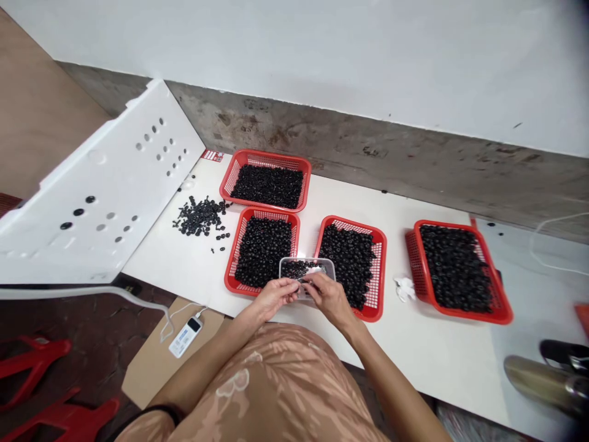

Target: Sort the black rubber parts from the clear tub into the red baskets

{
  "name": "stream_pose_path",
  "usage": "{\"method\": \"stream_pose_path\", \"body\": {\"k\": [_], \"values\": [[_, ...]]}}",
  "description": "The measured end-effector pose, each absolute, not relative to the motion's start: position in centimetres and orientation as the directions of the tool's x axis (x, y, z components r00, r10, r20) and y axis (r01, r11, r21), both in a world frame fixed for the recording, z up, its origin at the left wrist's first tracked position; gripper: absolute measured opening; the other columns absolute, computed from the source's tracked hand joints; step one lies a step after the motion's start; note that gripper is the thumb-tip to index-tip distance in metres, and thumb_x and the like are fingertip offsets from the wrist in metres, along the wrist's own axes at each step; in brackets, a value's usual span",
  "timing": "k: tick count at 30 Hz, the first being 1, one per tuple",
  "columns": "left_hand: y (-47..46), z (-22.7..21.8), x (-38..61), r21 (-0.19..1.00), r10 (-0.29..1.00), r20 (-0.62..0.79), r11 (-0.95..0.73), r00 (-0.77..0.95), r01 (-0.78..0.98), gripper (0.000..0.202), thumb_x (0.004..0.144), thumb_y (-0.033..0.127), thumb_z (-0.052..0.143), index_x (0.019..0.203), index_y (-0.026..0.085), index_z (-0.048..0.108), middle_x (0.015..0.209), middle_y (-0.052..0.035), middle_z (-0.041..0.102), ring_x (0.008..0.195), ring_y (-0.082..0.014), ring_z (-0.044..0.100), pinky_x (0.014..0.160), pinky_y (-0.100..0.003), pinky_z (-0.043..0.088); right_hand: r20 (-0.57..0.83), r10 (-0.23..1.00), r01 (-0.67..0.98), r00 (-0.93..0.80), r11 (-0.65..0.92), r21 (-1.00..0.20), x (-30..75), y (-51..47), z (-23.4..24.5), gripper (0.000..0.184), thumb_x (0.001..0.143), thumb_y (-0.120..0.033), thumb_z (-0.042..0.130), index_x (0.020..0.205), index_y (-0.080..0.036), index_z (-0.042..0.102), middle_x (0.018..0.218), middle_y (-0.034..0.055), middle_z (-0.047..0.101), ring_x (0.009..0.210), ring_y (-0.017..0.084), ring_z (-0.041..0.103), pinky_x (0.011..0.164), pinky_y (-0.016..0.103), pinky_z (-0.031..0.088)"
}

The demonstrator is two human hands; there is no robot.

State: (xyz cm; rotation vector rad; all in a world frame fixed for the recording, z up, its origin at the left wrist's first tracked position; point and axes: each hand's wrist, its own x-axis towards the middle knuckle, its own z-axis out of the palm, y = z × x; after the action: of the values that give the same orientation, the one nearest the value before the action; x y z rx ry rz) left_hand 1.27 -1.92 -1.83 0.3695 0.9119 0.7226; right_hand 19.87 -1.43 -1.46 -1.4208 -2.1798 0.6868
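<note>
My left hand [278, 296] and my right hand [327, 296] meet over the near edge of a small clear plastic box [331, 270] that holds small black pieces. Both hands are closed in a pinch, fingertips almost touching. Whatever sits between the fingertips is too small to name. On either side of the box stand a red basket [232, 261] of black ring-like parts and another red basket [381, 270] of similar black parts. A third red basket [305, 184], behind them, is filled with finer black pieces.
Loose black parts [200, 216] lie heaped on the white table [442, 356] at left. A further red basket [421, 270] and a crumpled white scrap [405, 288] are at right. A white perforated panel [105, 178] leans at left. A power bank [185, 337] with a cable rests on cardboard [151, 368].
</note>
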Motion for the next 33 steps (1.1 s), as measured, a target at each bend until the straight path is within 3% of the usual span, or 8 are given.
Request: {"method": "stream_pose_path", "body": {"k": [4,7,13,19,23,28,33], "values": [[-1.4,-1.1,1.8,0.639,0.724,-0.584,0.689,0.367,-0.342,0.035,0.062,0.037,0.081,0.084,0.011,0.073,0.08,-0.0069,0.065,0.065,-0.01,0.053,0.068,-0.026,0.041,0.179,0.867,0.722,-0.466,0.489,-0.489,19.6,-2.0,1.0,0.022,0.095,-0.02,0.043,0.102,-0.018,0.064,0.094,0.0069,0.068,0.083,0.016,0.063,0.073,0.027,0.046],[-1.1,-0.7,1.8,0.633,0.712,-0.582,0.7,0.394,-0.33,0.035,0.061,0.037,0.082,0.083,0.011,0.074,0.076,-0.0058,0.064,0.062,-0.0093,0.052,0.066,-0.025,0.041,0.231,0.849,0.699,-0.475,0.523,-0.487,19.6,-1.9,1.5,0.023,0.094,-0.017,0.043,0.101,-0.018,0.064,0.096,0.0075,0.07,0.086,0.016,0.064,0.074,0.028,0.047],[-1.3,-0.7,1.3,0.623,0.712,-0.554,0.698,0.431,-0.353,0.029,0.063,0.033,0.081,0.082,0.012,0.073,0.078,-0.0061,0.064,0.064,-0.01,0.052,0.067,-0.025,0.04,0.204,0.883,0.658,-0.422,0.453,-0.601,19.5,-1.5,1.8,0.024,0.092,-0.027,0.05,0.11,-0.02,0.064,0.095,0.0074,0.071,0.086,0.018,0.065,0.077,0.031,0.049],[-1.3,-0.5,1.2,0.621,0.722,-0.525,0.687,0.451,-0.377,0.024,0.067,0.031,0.079,0.08,0.012,0.072,0.074,-0.0048,0.063,0.067,-0.0104,0.053,0.066,-0.024,0.04,0.047,0.934,0.463,-0.355,0.219,-0.859,19.4,-1.5,3.0,0.023,0.092,-0.03,0.049,0.103,-0.022,0.068,0.092,0.0046,0.07,0.083,0.016,0.065,0.076,0.028,0.051],[-1.2,-0.3,1.0,0.587,0.71,-0.527,0.701,0.467,-0.405,0.028,0.067,0.03,0.079,0.086,0.011,0.073,0.08,-0.0068,0.065,0.069,-0.011,0.056,0.07,-0.025,0.043,0.021,0.965,0.395,-0.262,0.127,-0.91,19.3,-1.8,3.1,0.022,0.091,-0.032,0.051,0.099,-0.021,0.068,0.09,0.0042,0.069,0.08,0.016,0.064,0.075,0.028,0.051],[-1.2,0.0,0.9,0.571,0.713,-0.537,0.7,0.451,-0.428,0.037,0.064,0.028,0.081,0.097,0.012,0.071,0.095,-0.0111,0.068,0.078,-0.0145,0.062,0.077,-0.027,0.045,0.121,0.971,0.48,-0.207,0.209,-0.852,19.3,-2.4,2.5,0.023,0.092,-0.029,0.047,0.103,-0.021,0.066,0.092,0.0056,0.068,0.081,0.016,0.064,0.075,0.029,0.051],[-1.3,0.3,1.1,0.624,0.748,-0.523,0.663,0.409,-0.414,0.044,0.066,0.027,0.08,0.107,0.017,0.068,0.097,-0.0078,0.067,0.07,-0.0107,0.061,0.073,-0.025,0.045,0.225,0.932,0.648,-0.283,0.359,-0.672,18.9,-2.6,2.1,0.022,0.094,-0.023,0.045,0.105,-0.021,0.064,0.094,0.0058,0.069,0.087,0.018,0.064,0.08,0.031,0.046]]}}
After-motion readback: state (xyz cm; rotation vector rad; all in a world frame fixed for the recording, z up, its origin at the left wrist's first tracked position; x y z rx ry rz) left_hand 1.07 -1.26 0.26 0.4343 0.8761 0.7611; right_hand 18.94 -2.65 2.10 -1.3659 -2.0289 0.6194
